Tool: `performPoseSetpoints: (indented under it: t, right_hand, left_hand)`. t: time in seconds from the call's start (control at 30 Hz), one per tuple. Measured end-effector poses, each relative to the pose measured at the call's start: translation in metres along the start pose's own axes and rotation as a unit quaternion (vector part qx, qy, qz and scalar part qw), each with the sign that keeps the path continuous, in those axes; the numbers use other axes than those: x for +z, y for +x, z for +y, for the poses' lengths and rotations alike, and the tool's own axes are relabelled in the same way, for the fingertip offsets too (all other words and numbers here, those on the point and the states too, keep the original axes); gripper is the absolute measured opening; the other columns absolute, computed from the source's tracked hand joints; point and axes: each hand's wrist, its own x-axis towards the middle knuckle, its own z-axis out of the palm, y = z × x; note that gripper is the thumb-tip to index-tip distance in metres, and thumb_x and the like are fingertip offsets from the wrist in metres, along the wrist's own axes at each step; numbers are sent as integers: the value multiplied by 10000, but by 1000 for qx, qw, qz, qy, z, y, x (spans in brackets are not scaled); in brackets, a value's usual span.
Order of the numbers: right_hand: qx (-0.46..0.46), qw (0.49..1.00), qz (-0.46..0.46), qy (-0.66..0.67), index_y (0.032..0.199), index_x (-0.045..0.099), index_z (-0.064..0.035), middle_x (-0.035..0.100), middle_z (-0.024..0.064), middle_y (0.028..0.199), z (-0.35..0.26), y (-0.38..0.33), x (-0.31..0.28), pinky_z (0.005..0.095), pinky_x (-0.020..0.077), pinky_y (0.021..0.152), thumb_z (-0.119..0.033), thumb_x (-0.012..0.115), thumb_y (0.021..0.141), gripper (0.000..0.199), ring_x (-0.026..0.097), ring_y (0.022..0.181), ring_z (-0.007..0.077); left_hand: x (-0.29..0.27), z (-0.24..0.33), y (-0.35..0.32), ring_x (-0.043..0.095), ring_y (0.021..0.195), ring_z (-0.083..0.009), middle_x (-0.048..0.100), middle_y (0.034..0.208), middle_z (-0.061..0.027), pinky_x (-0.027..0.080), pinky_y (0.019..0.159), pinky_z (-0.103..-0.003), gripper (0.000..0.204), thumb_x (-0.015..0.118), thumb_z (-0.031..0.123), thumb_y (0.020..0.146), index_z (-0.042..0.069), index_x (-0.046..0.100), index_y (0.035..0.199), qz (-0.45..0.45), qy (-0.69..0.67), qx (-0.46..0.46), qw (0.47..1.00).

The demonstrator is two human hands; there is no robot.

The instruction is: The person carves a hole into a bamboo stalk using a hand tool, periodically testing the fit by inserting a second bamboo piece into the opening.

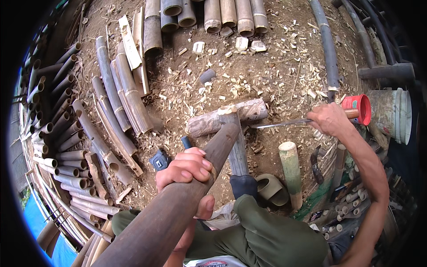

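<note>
A thick brown bamboo pole slants up from the lower left, its far end over a dark upright-looking wooden piece. My left hand wraps round the pole near its middle. In my right hand is a long knife, held by its wooden handle. The narrow blade points left, its tip close to a short log lying on the ground. Whether the pole touches the wooden piece beneath it I cannot tell.
Split and whole bamboo lengths lie at the left beside a stacked bamboo pile. A tape measure sits near my left hand. A red bucket, a grey bucket and a pale-topped bamboo piece are at the right. Wood chips cover the soil.
</note>
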Motion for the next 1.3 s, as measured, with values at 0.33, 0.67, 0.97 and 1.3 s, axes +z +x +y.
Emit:
performPoseSetpoints:
  t: [0.33,0.67,0.97,1.3]
  right_hand:
    - [-9,994,71,83,917,601,-136,599,40,785,-37,9,52,421,513,661,-232,670,812,159,641,769,251]
    - [294,872,208,330,1264,512,-21,666,211,894,-63,-85,30,414,489,708,-49,556,849,418,652,789,376]
    - [264,787,201,520,1387,415,18,559,55,770,-141,-19,35,302,409,570,-79,552,845,567,501,643,117]
    - [181,799,319,476,1478,213,51,553,200,1028,-206,43,-35,367,554,728,43,590,795,780,611,906,271]
  left_hand:
    - [-13,-25,3,595,975,-262,596,992,-100,420,998,-532,474,737,166,809,90,412,1146,-3,-42,89,995]
    - [-246,-119,29,644,932,-346,598,1146,-241,499,952,-413,884,737,282,813,-89,221,1427,366,392,-237,810]
    - [-277,-138,94,393,1290,-470,357,1400,-301,374,1083,-511,803,666,328,769,27,325,1430,164,551,-384,722]
    - [-106,-84,44,548,1216,-345,543,1314,-268,458,1021,-491,670,567,502,937,-38,499,1328,10,282,-282,917]
